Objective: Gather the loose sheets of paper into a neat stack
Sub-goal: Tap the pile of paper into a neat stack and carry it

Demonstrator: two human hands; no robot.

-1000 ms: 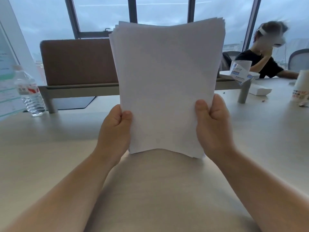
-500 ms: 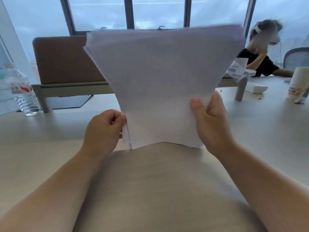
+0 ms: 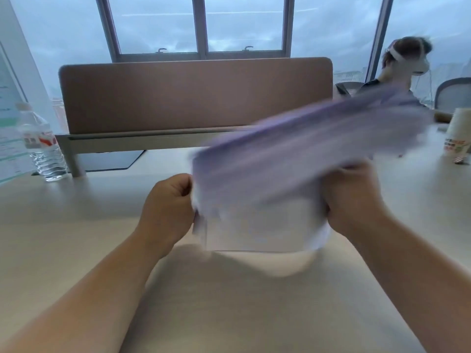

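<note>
Big windows (image 3: pixel 201 24) and a brown divider (image 3: pixel 196 95) stand behind a pale table (image 3: pixel 76 225). Just above that table, in the middle, is the stack of paper (image 3: pixel 260 220). Its bottom edge hangs close over the table, maybe so it can be tapped flat there. The top part tips far over to the right and looks smeared, so I cannot tell if the sheets line up. The left hand (image 3: pixel 168 207) grips the left edge with curled fingers. The right hand (image 3: pixel 356 197) grips the right edge, and its thumb seems to press on the front. Holding both sides keeps the sheets from sliding apart. I think the job is nearly done, since all the sheets are in one bunch. A water bottle (image 3: pixel 42 143) stands far to the left. A paper cup (image 3: pixel 458 133) stands far to the right. Another person (image 3: pixel 397 70) sits behind, at the back right
</note>
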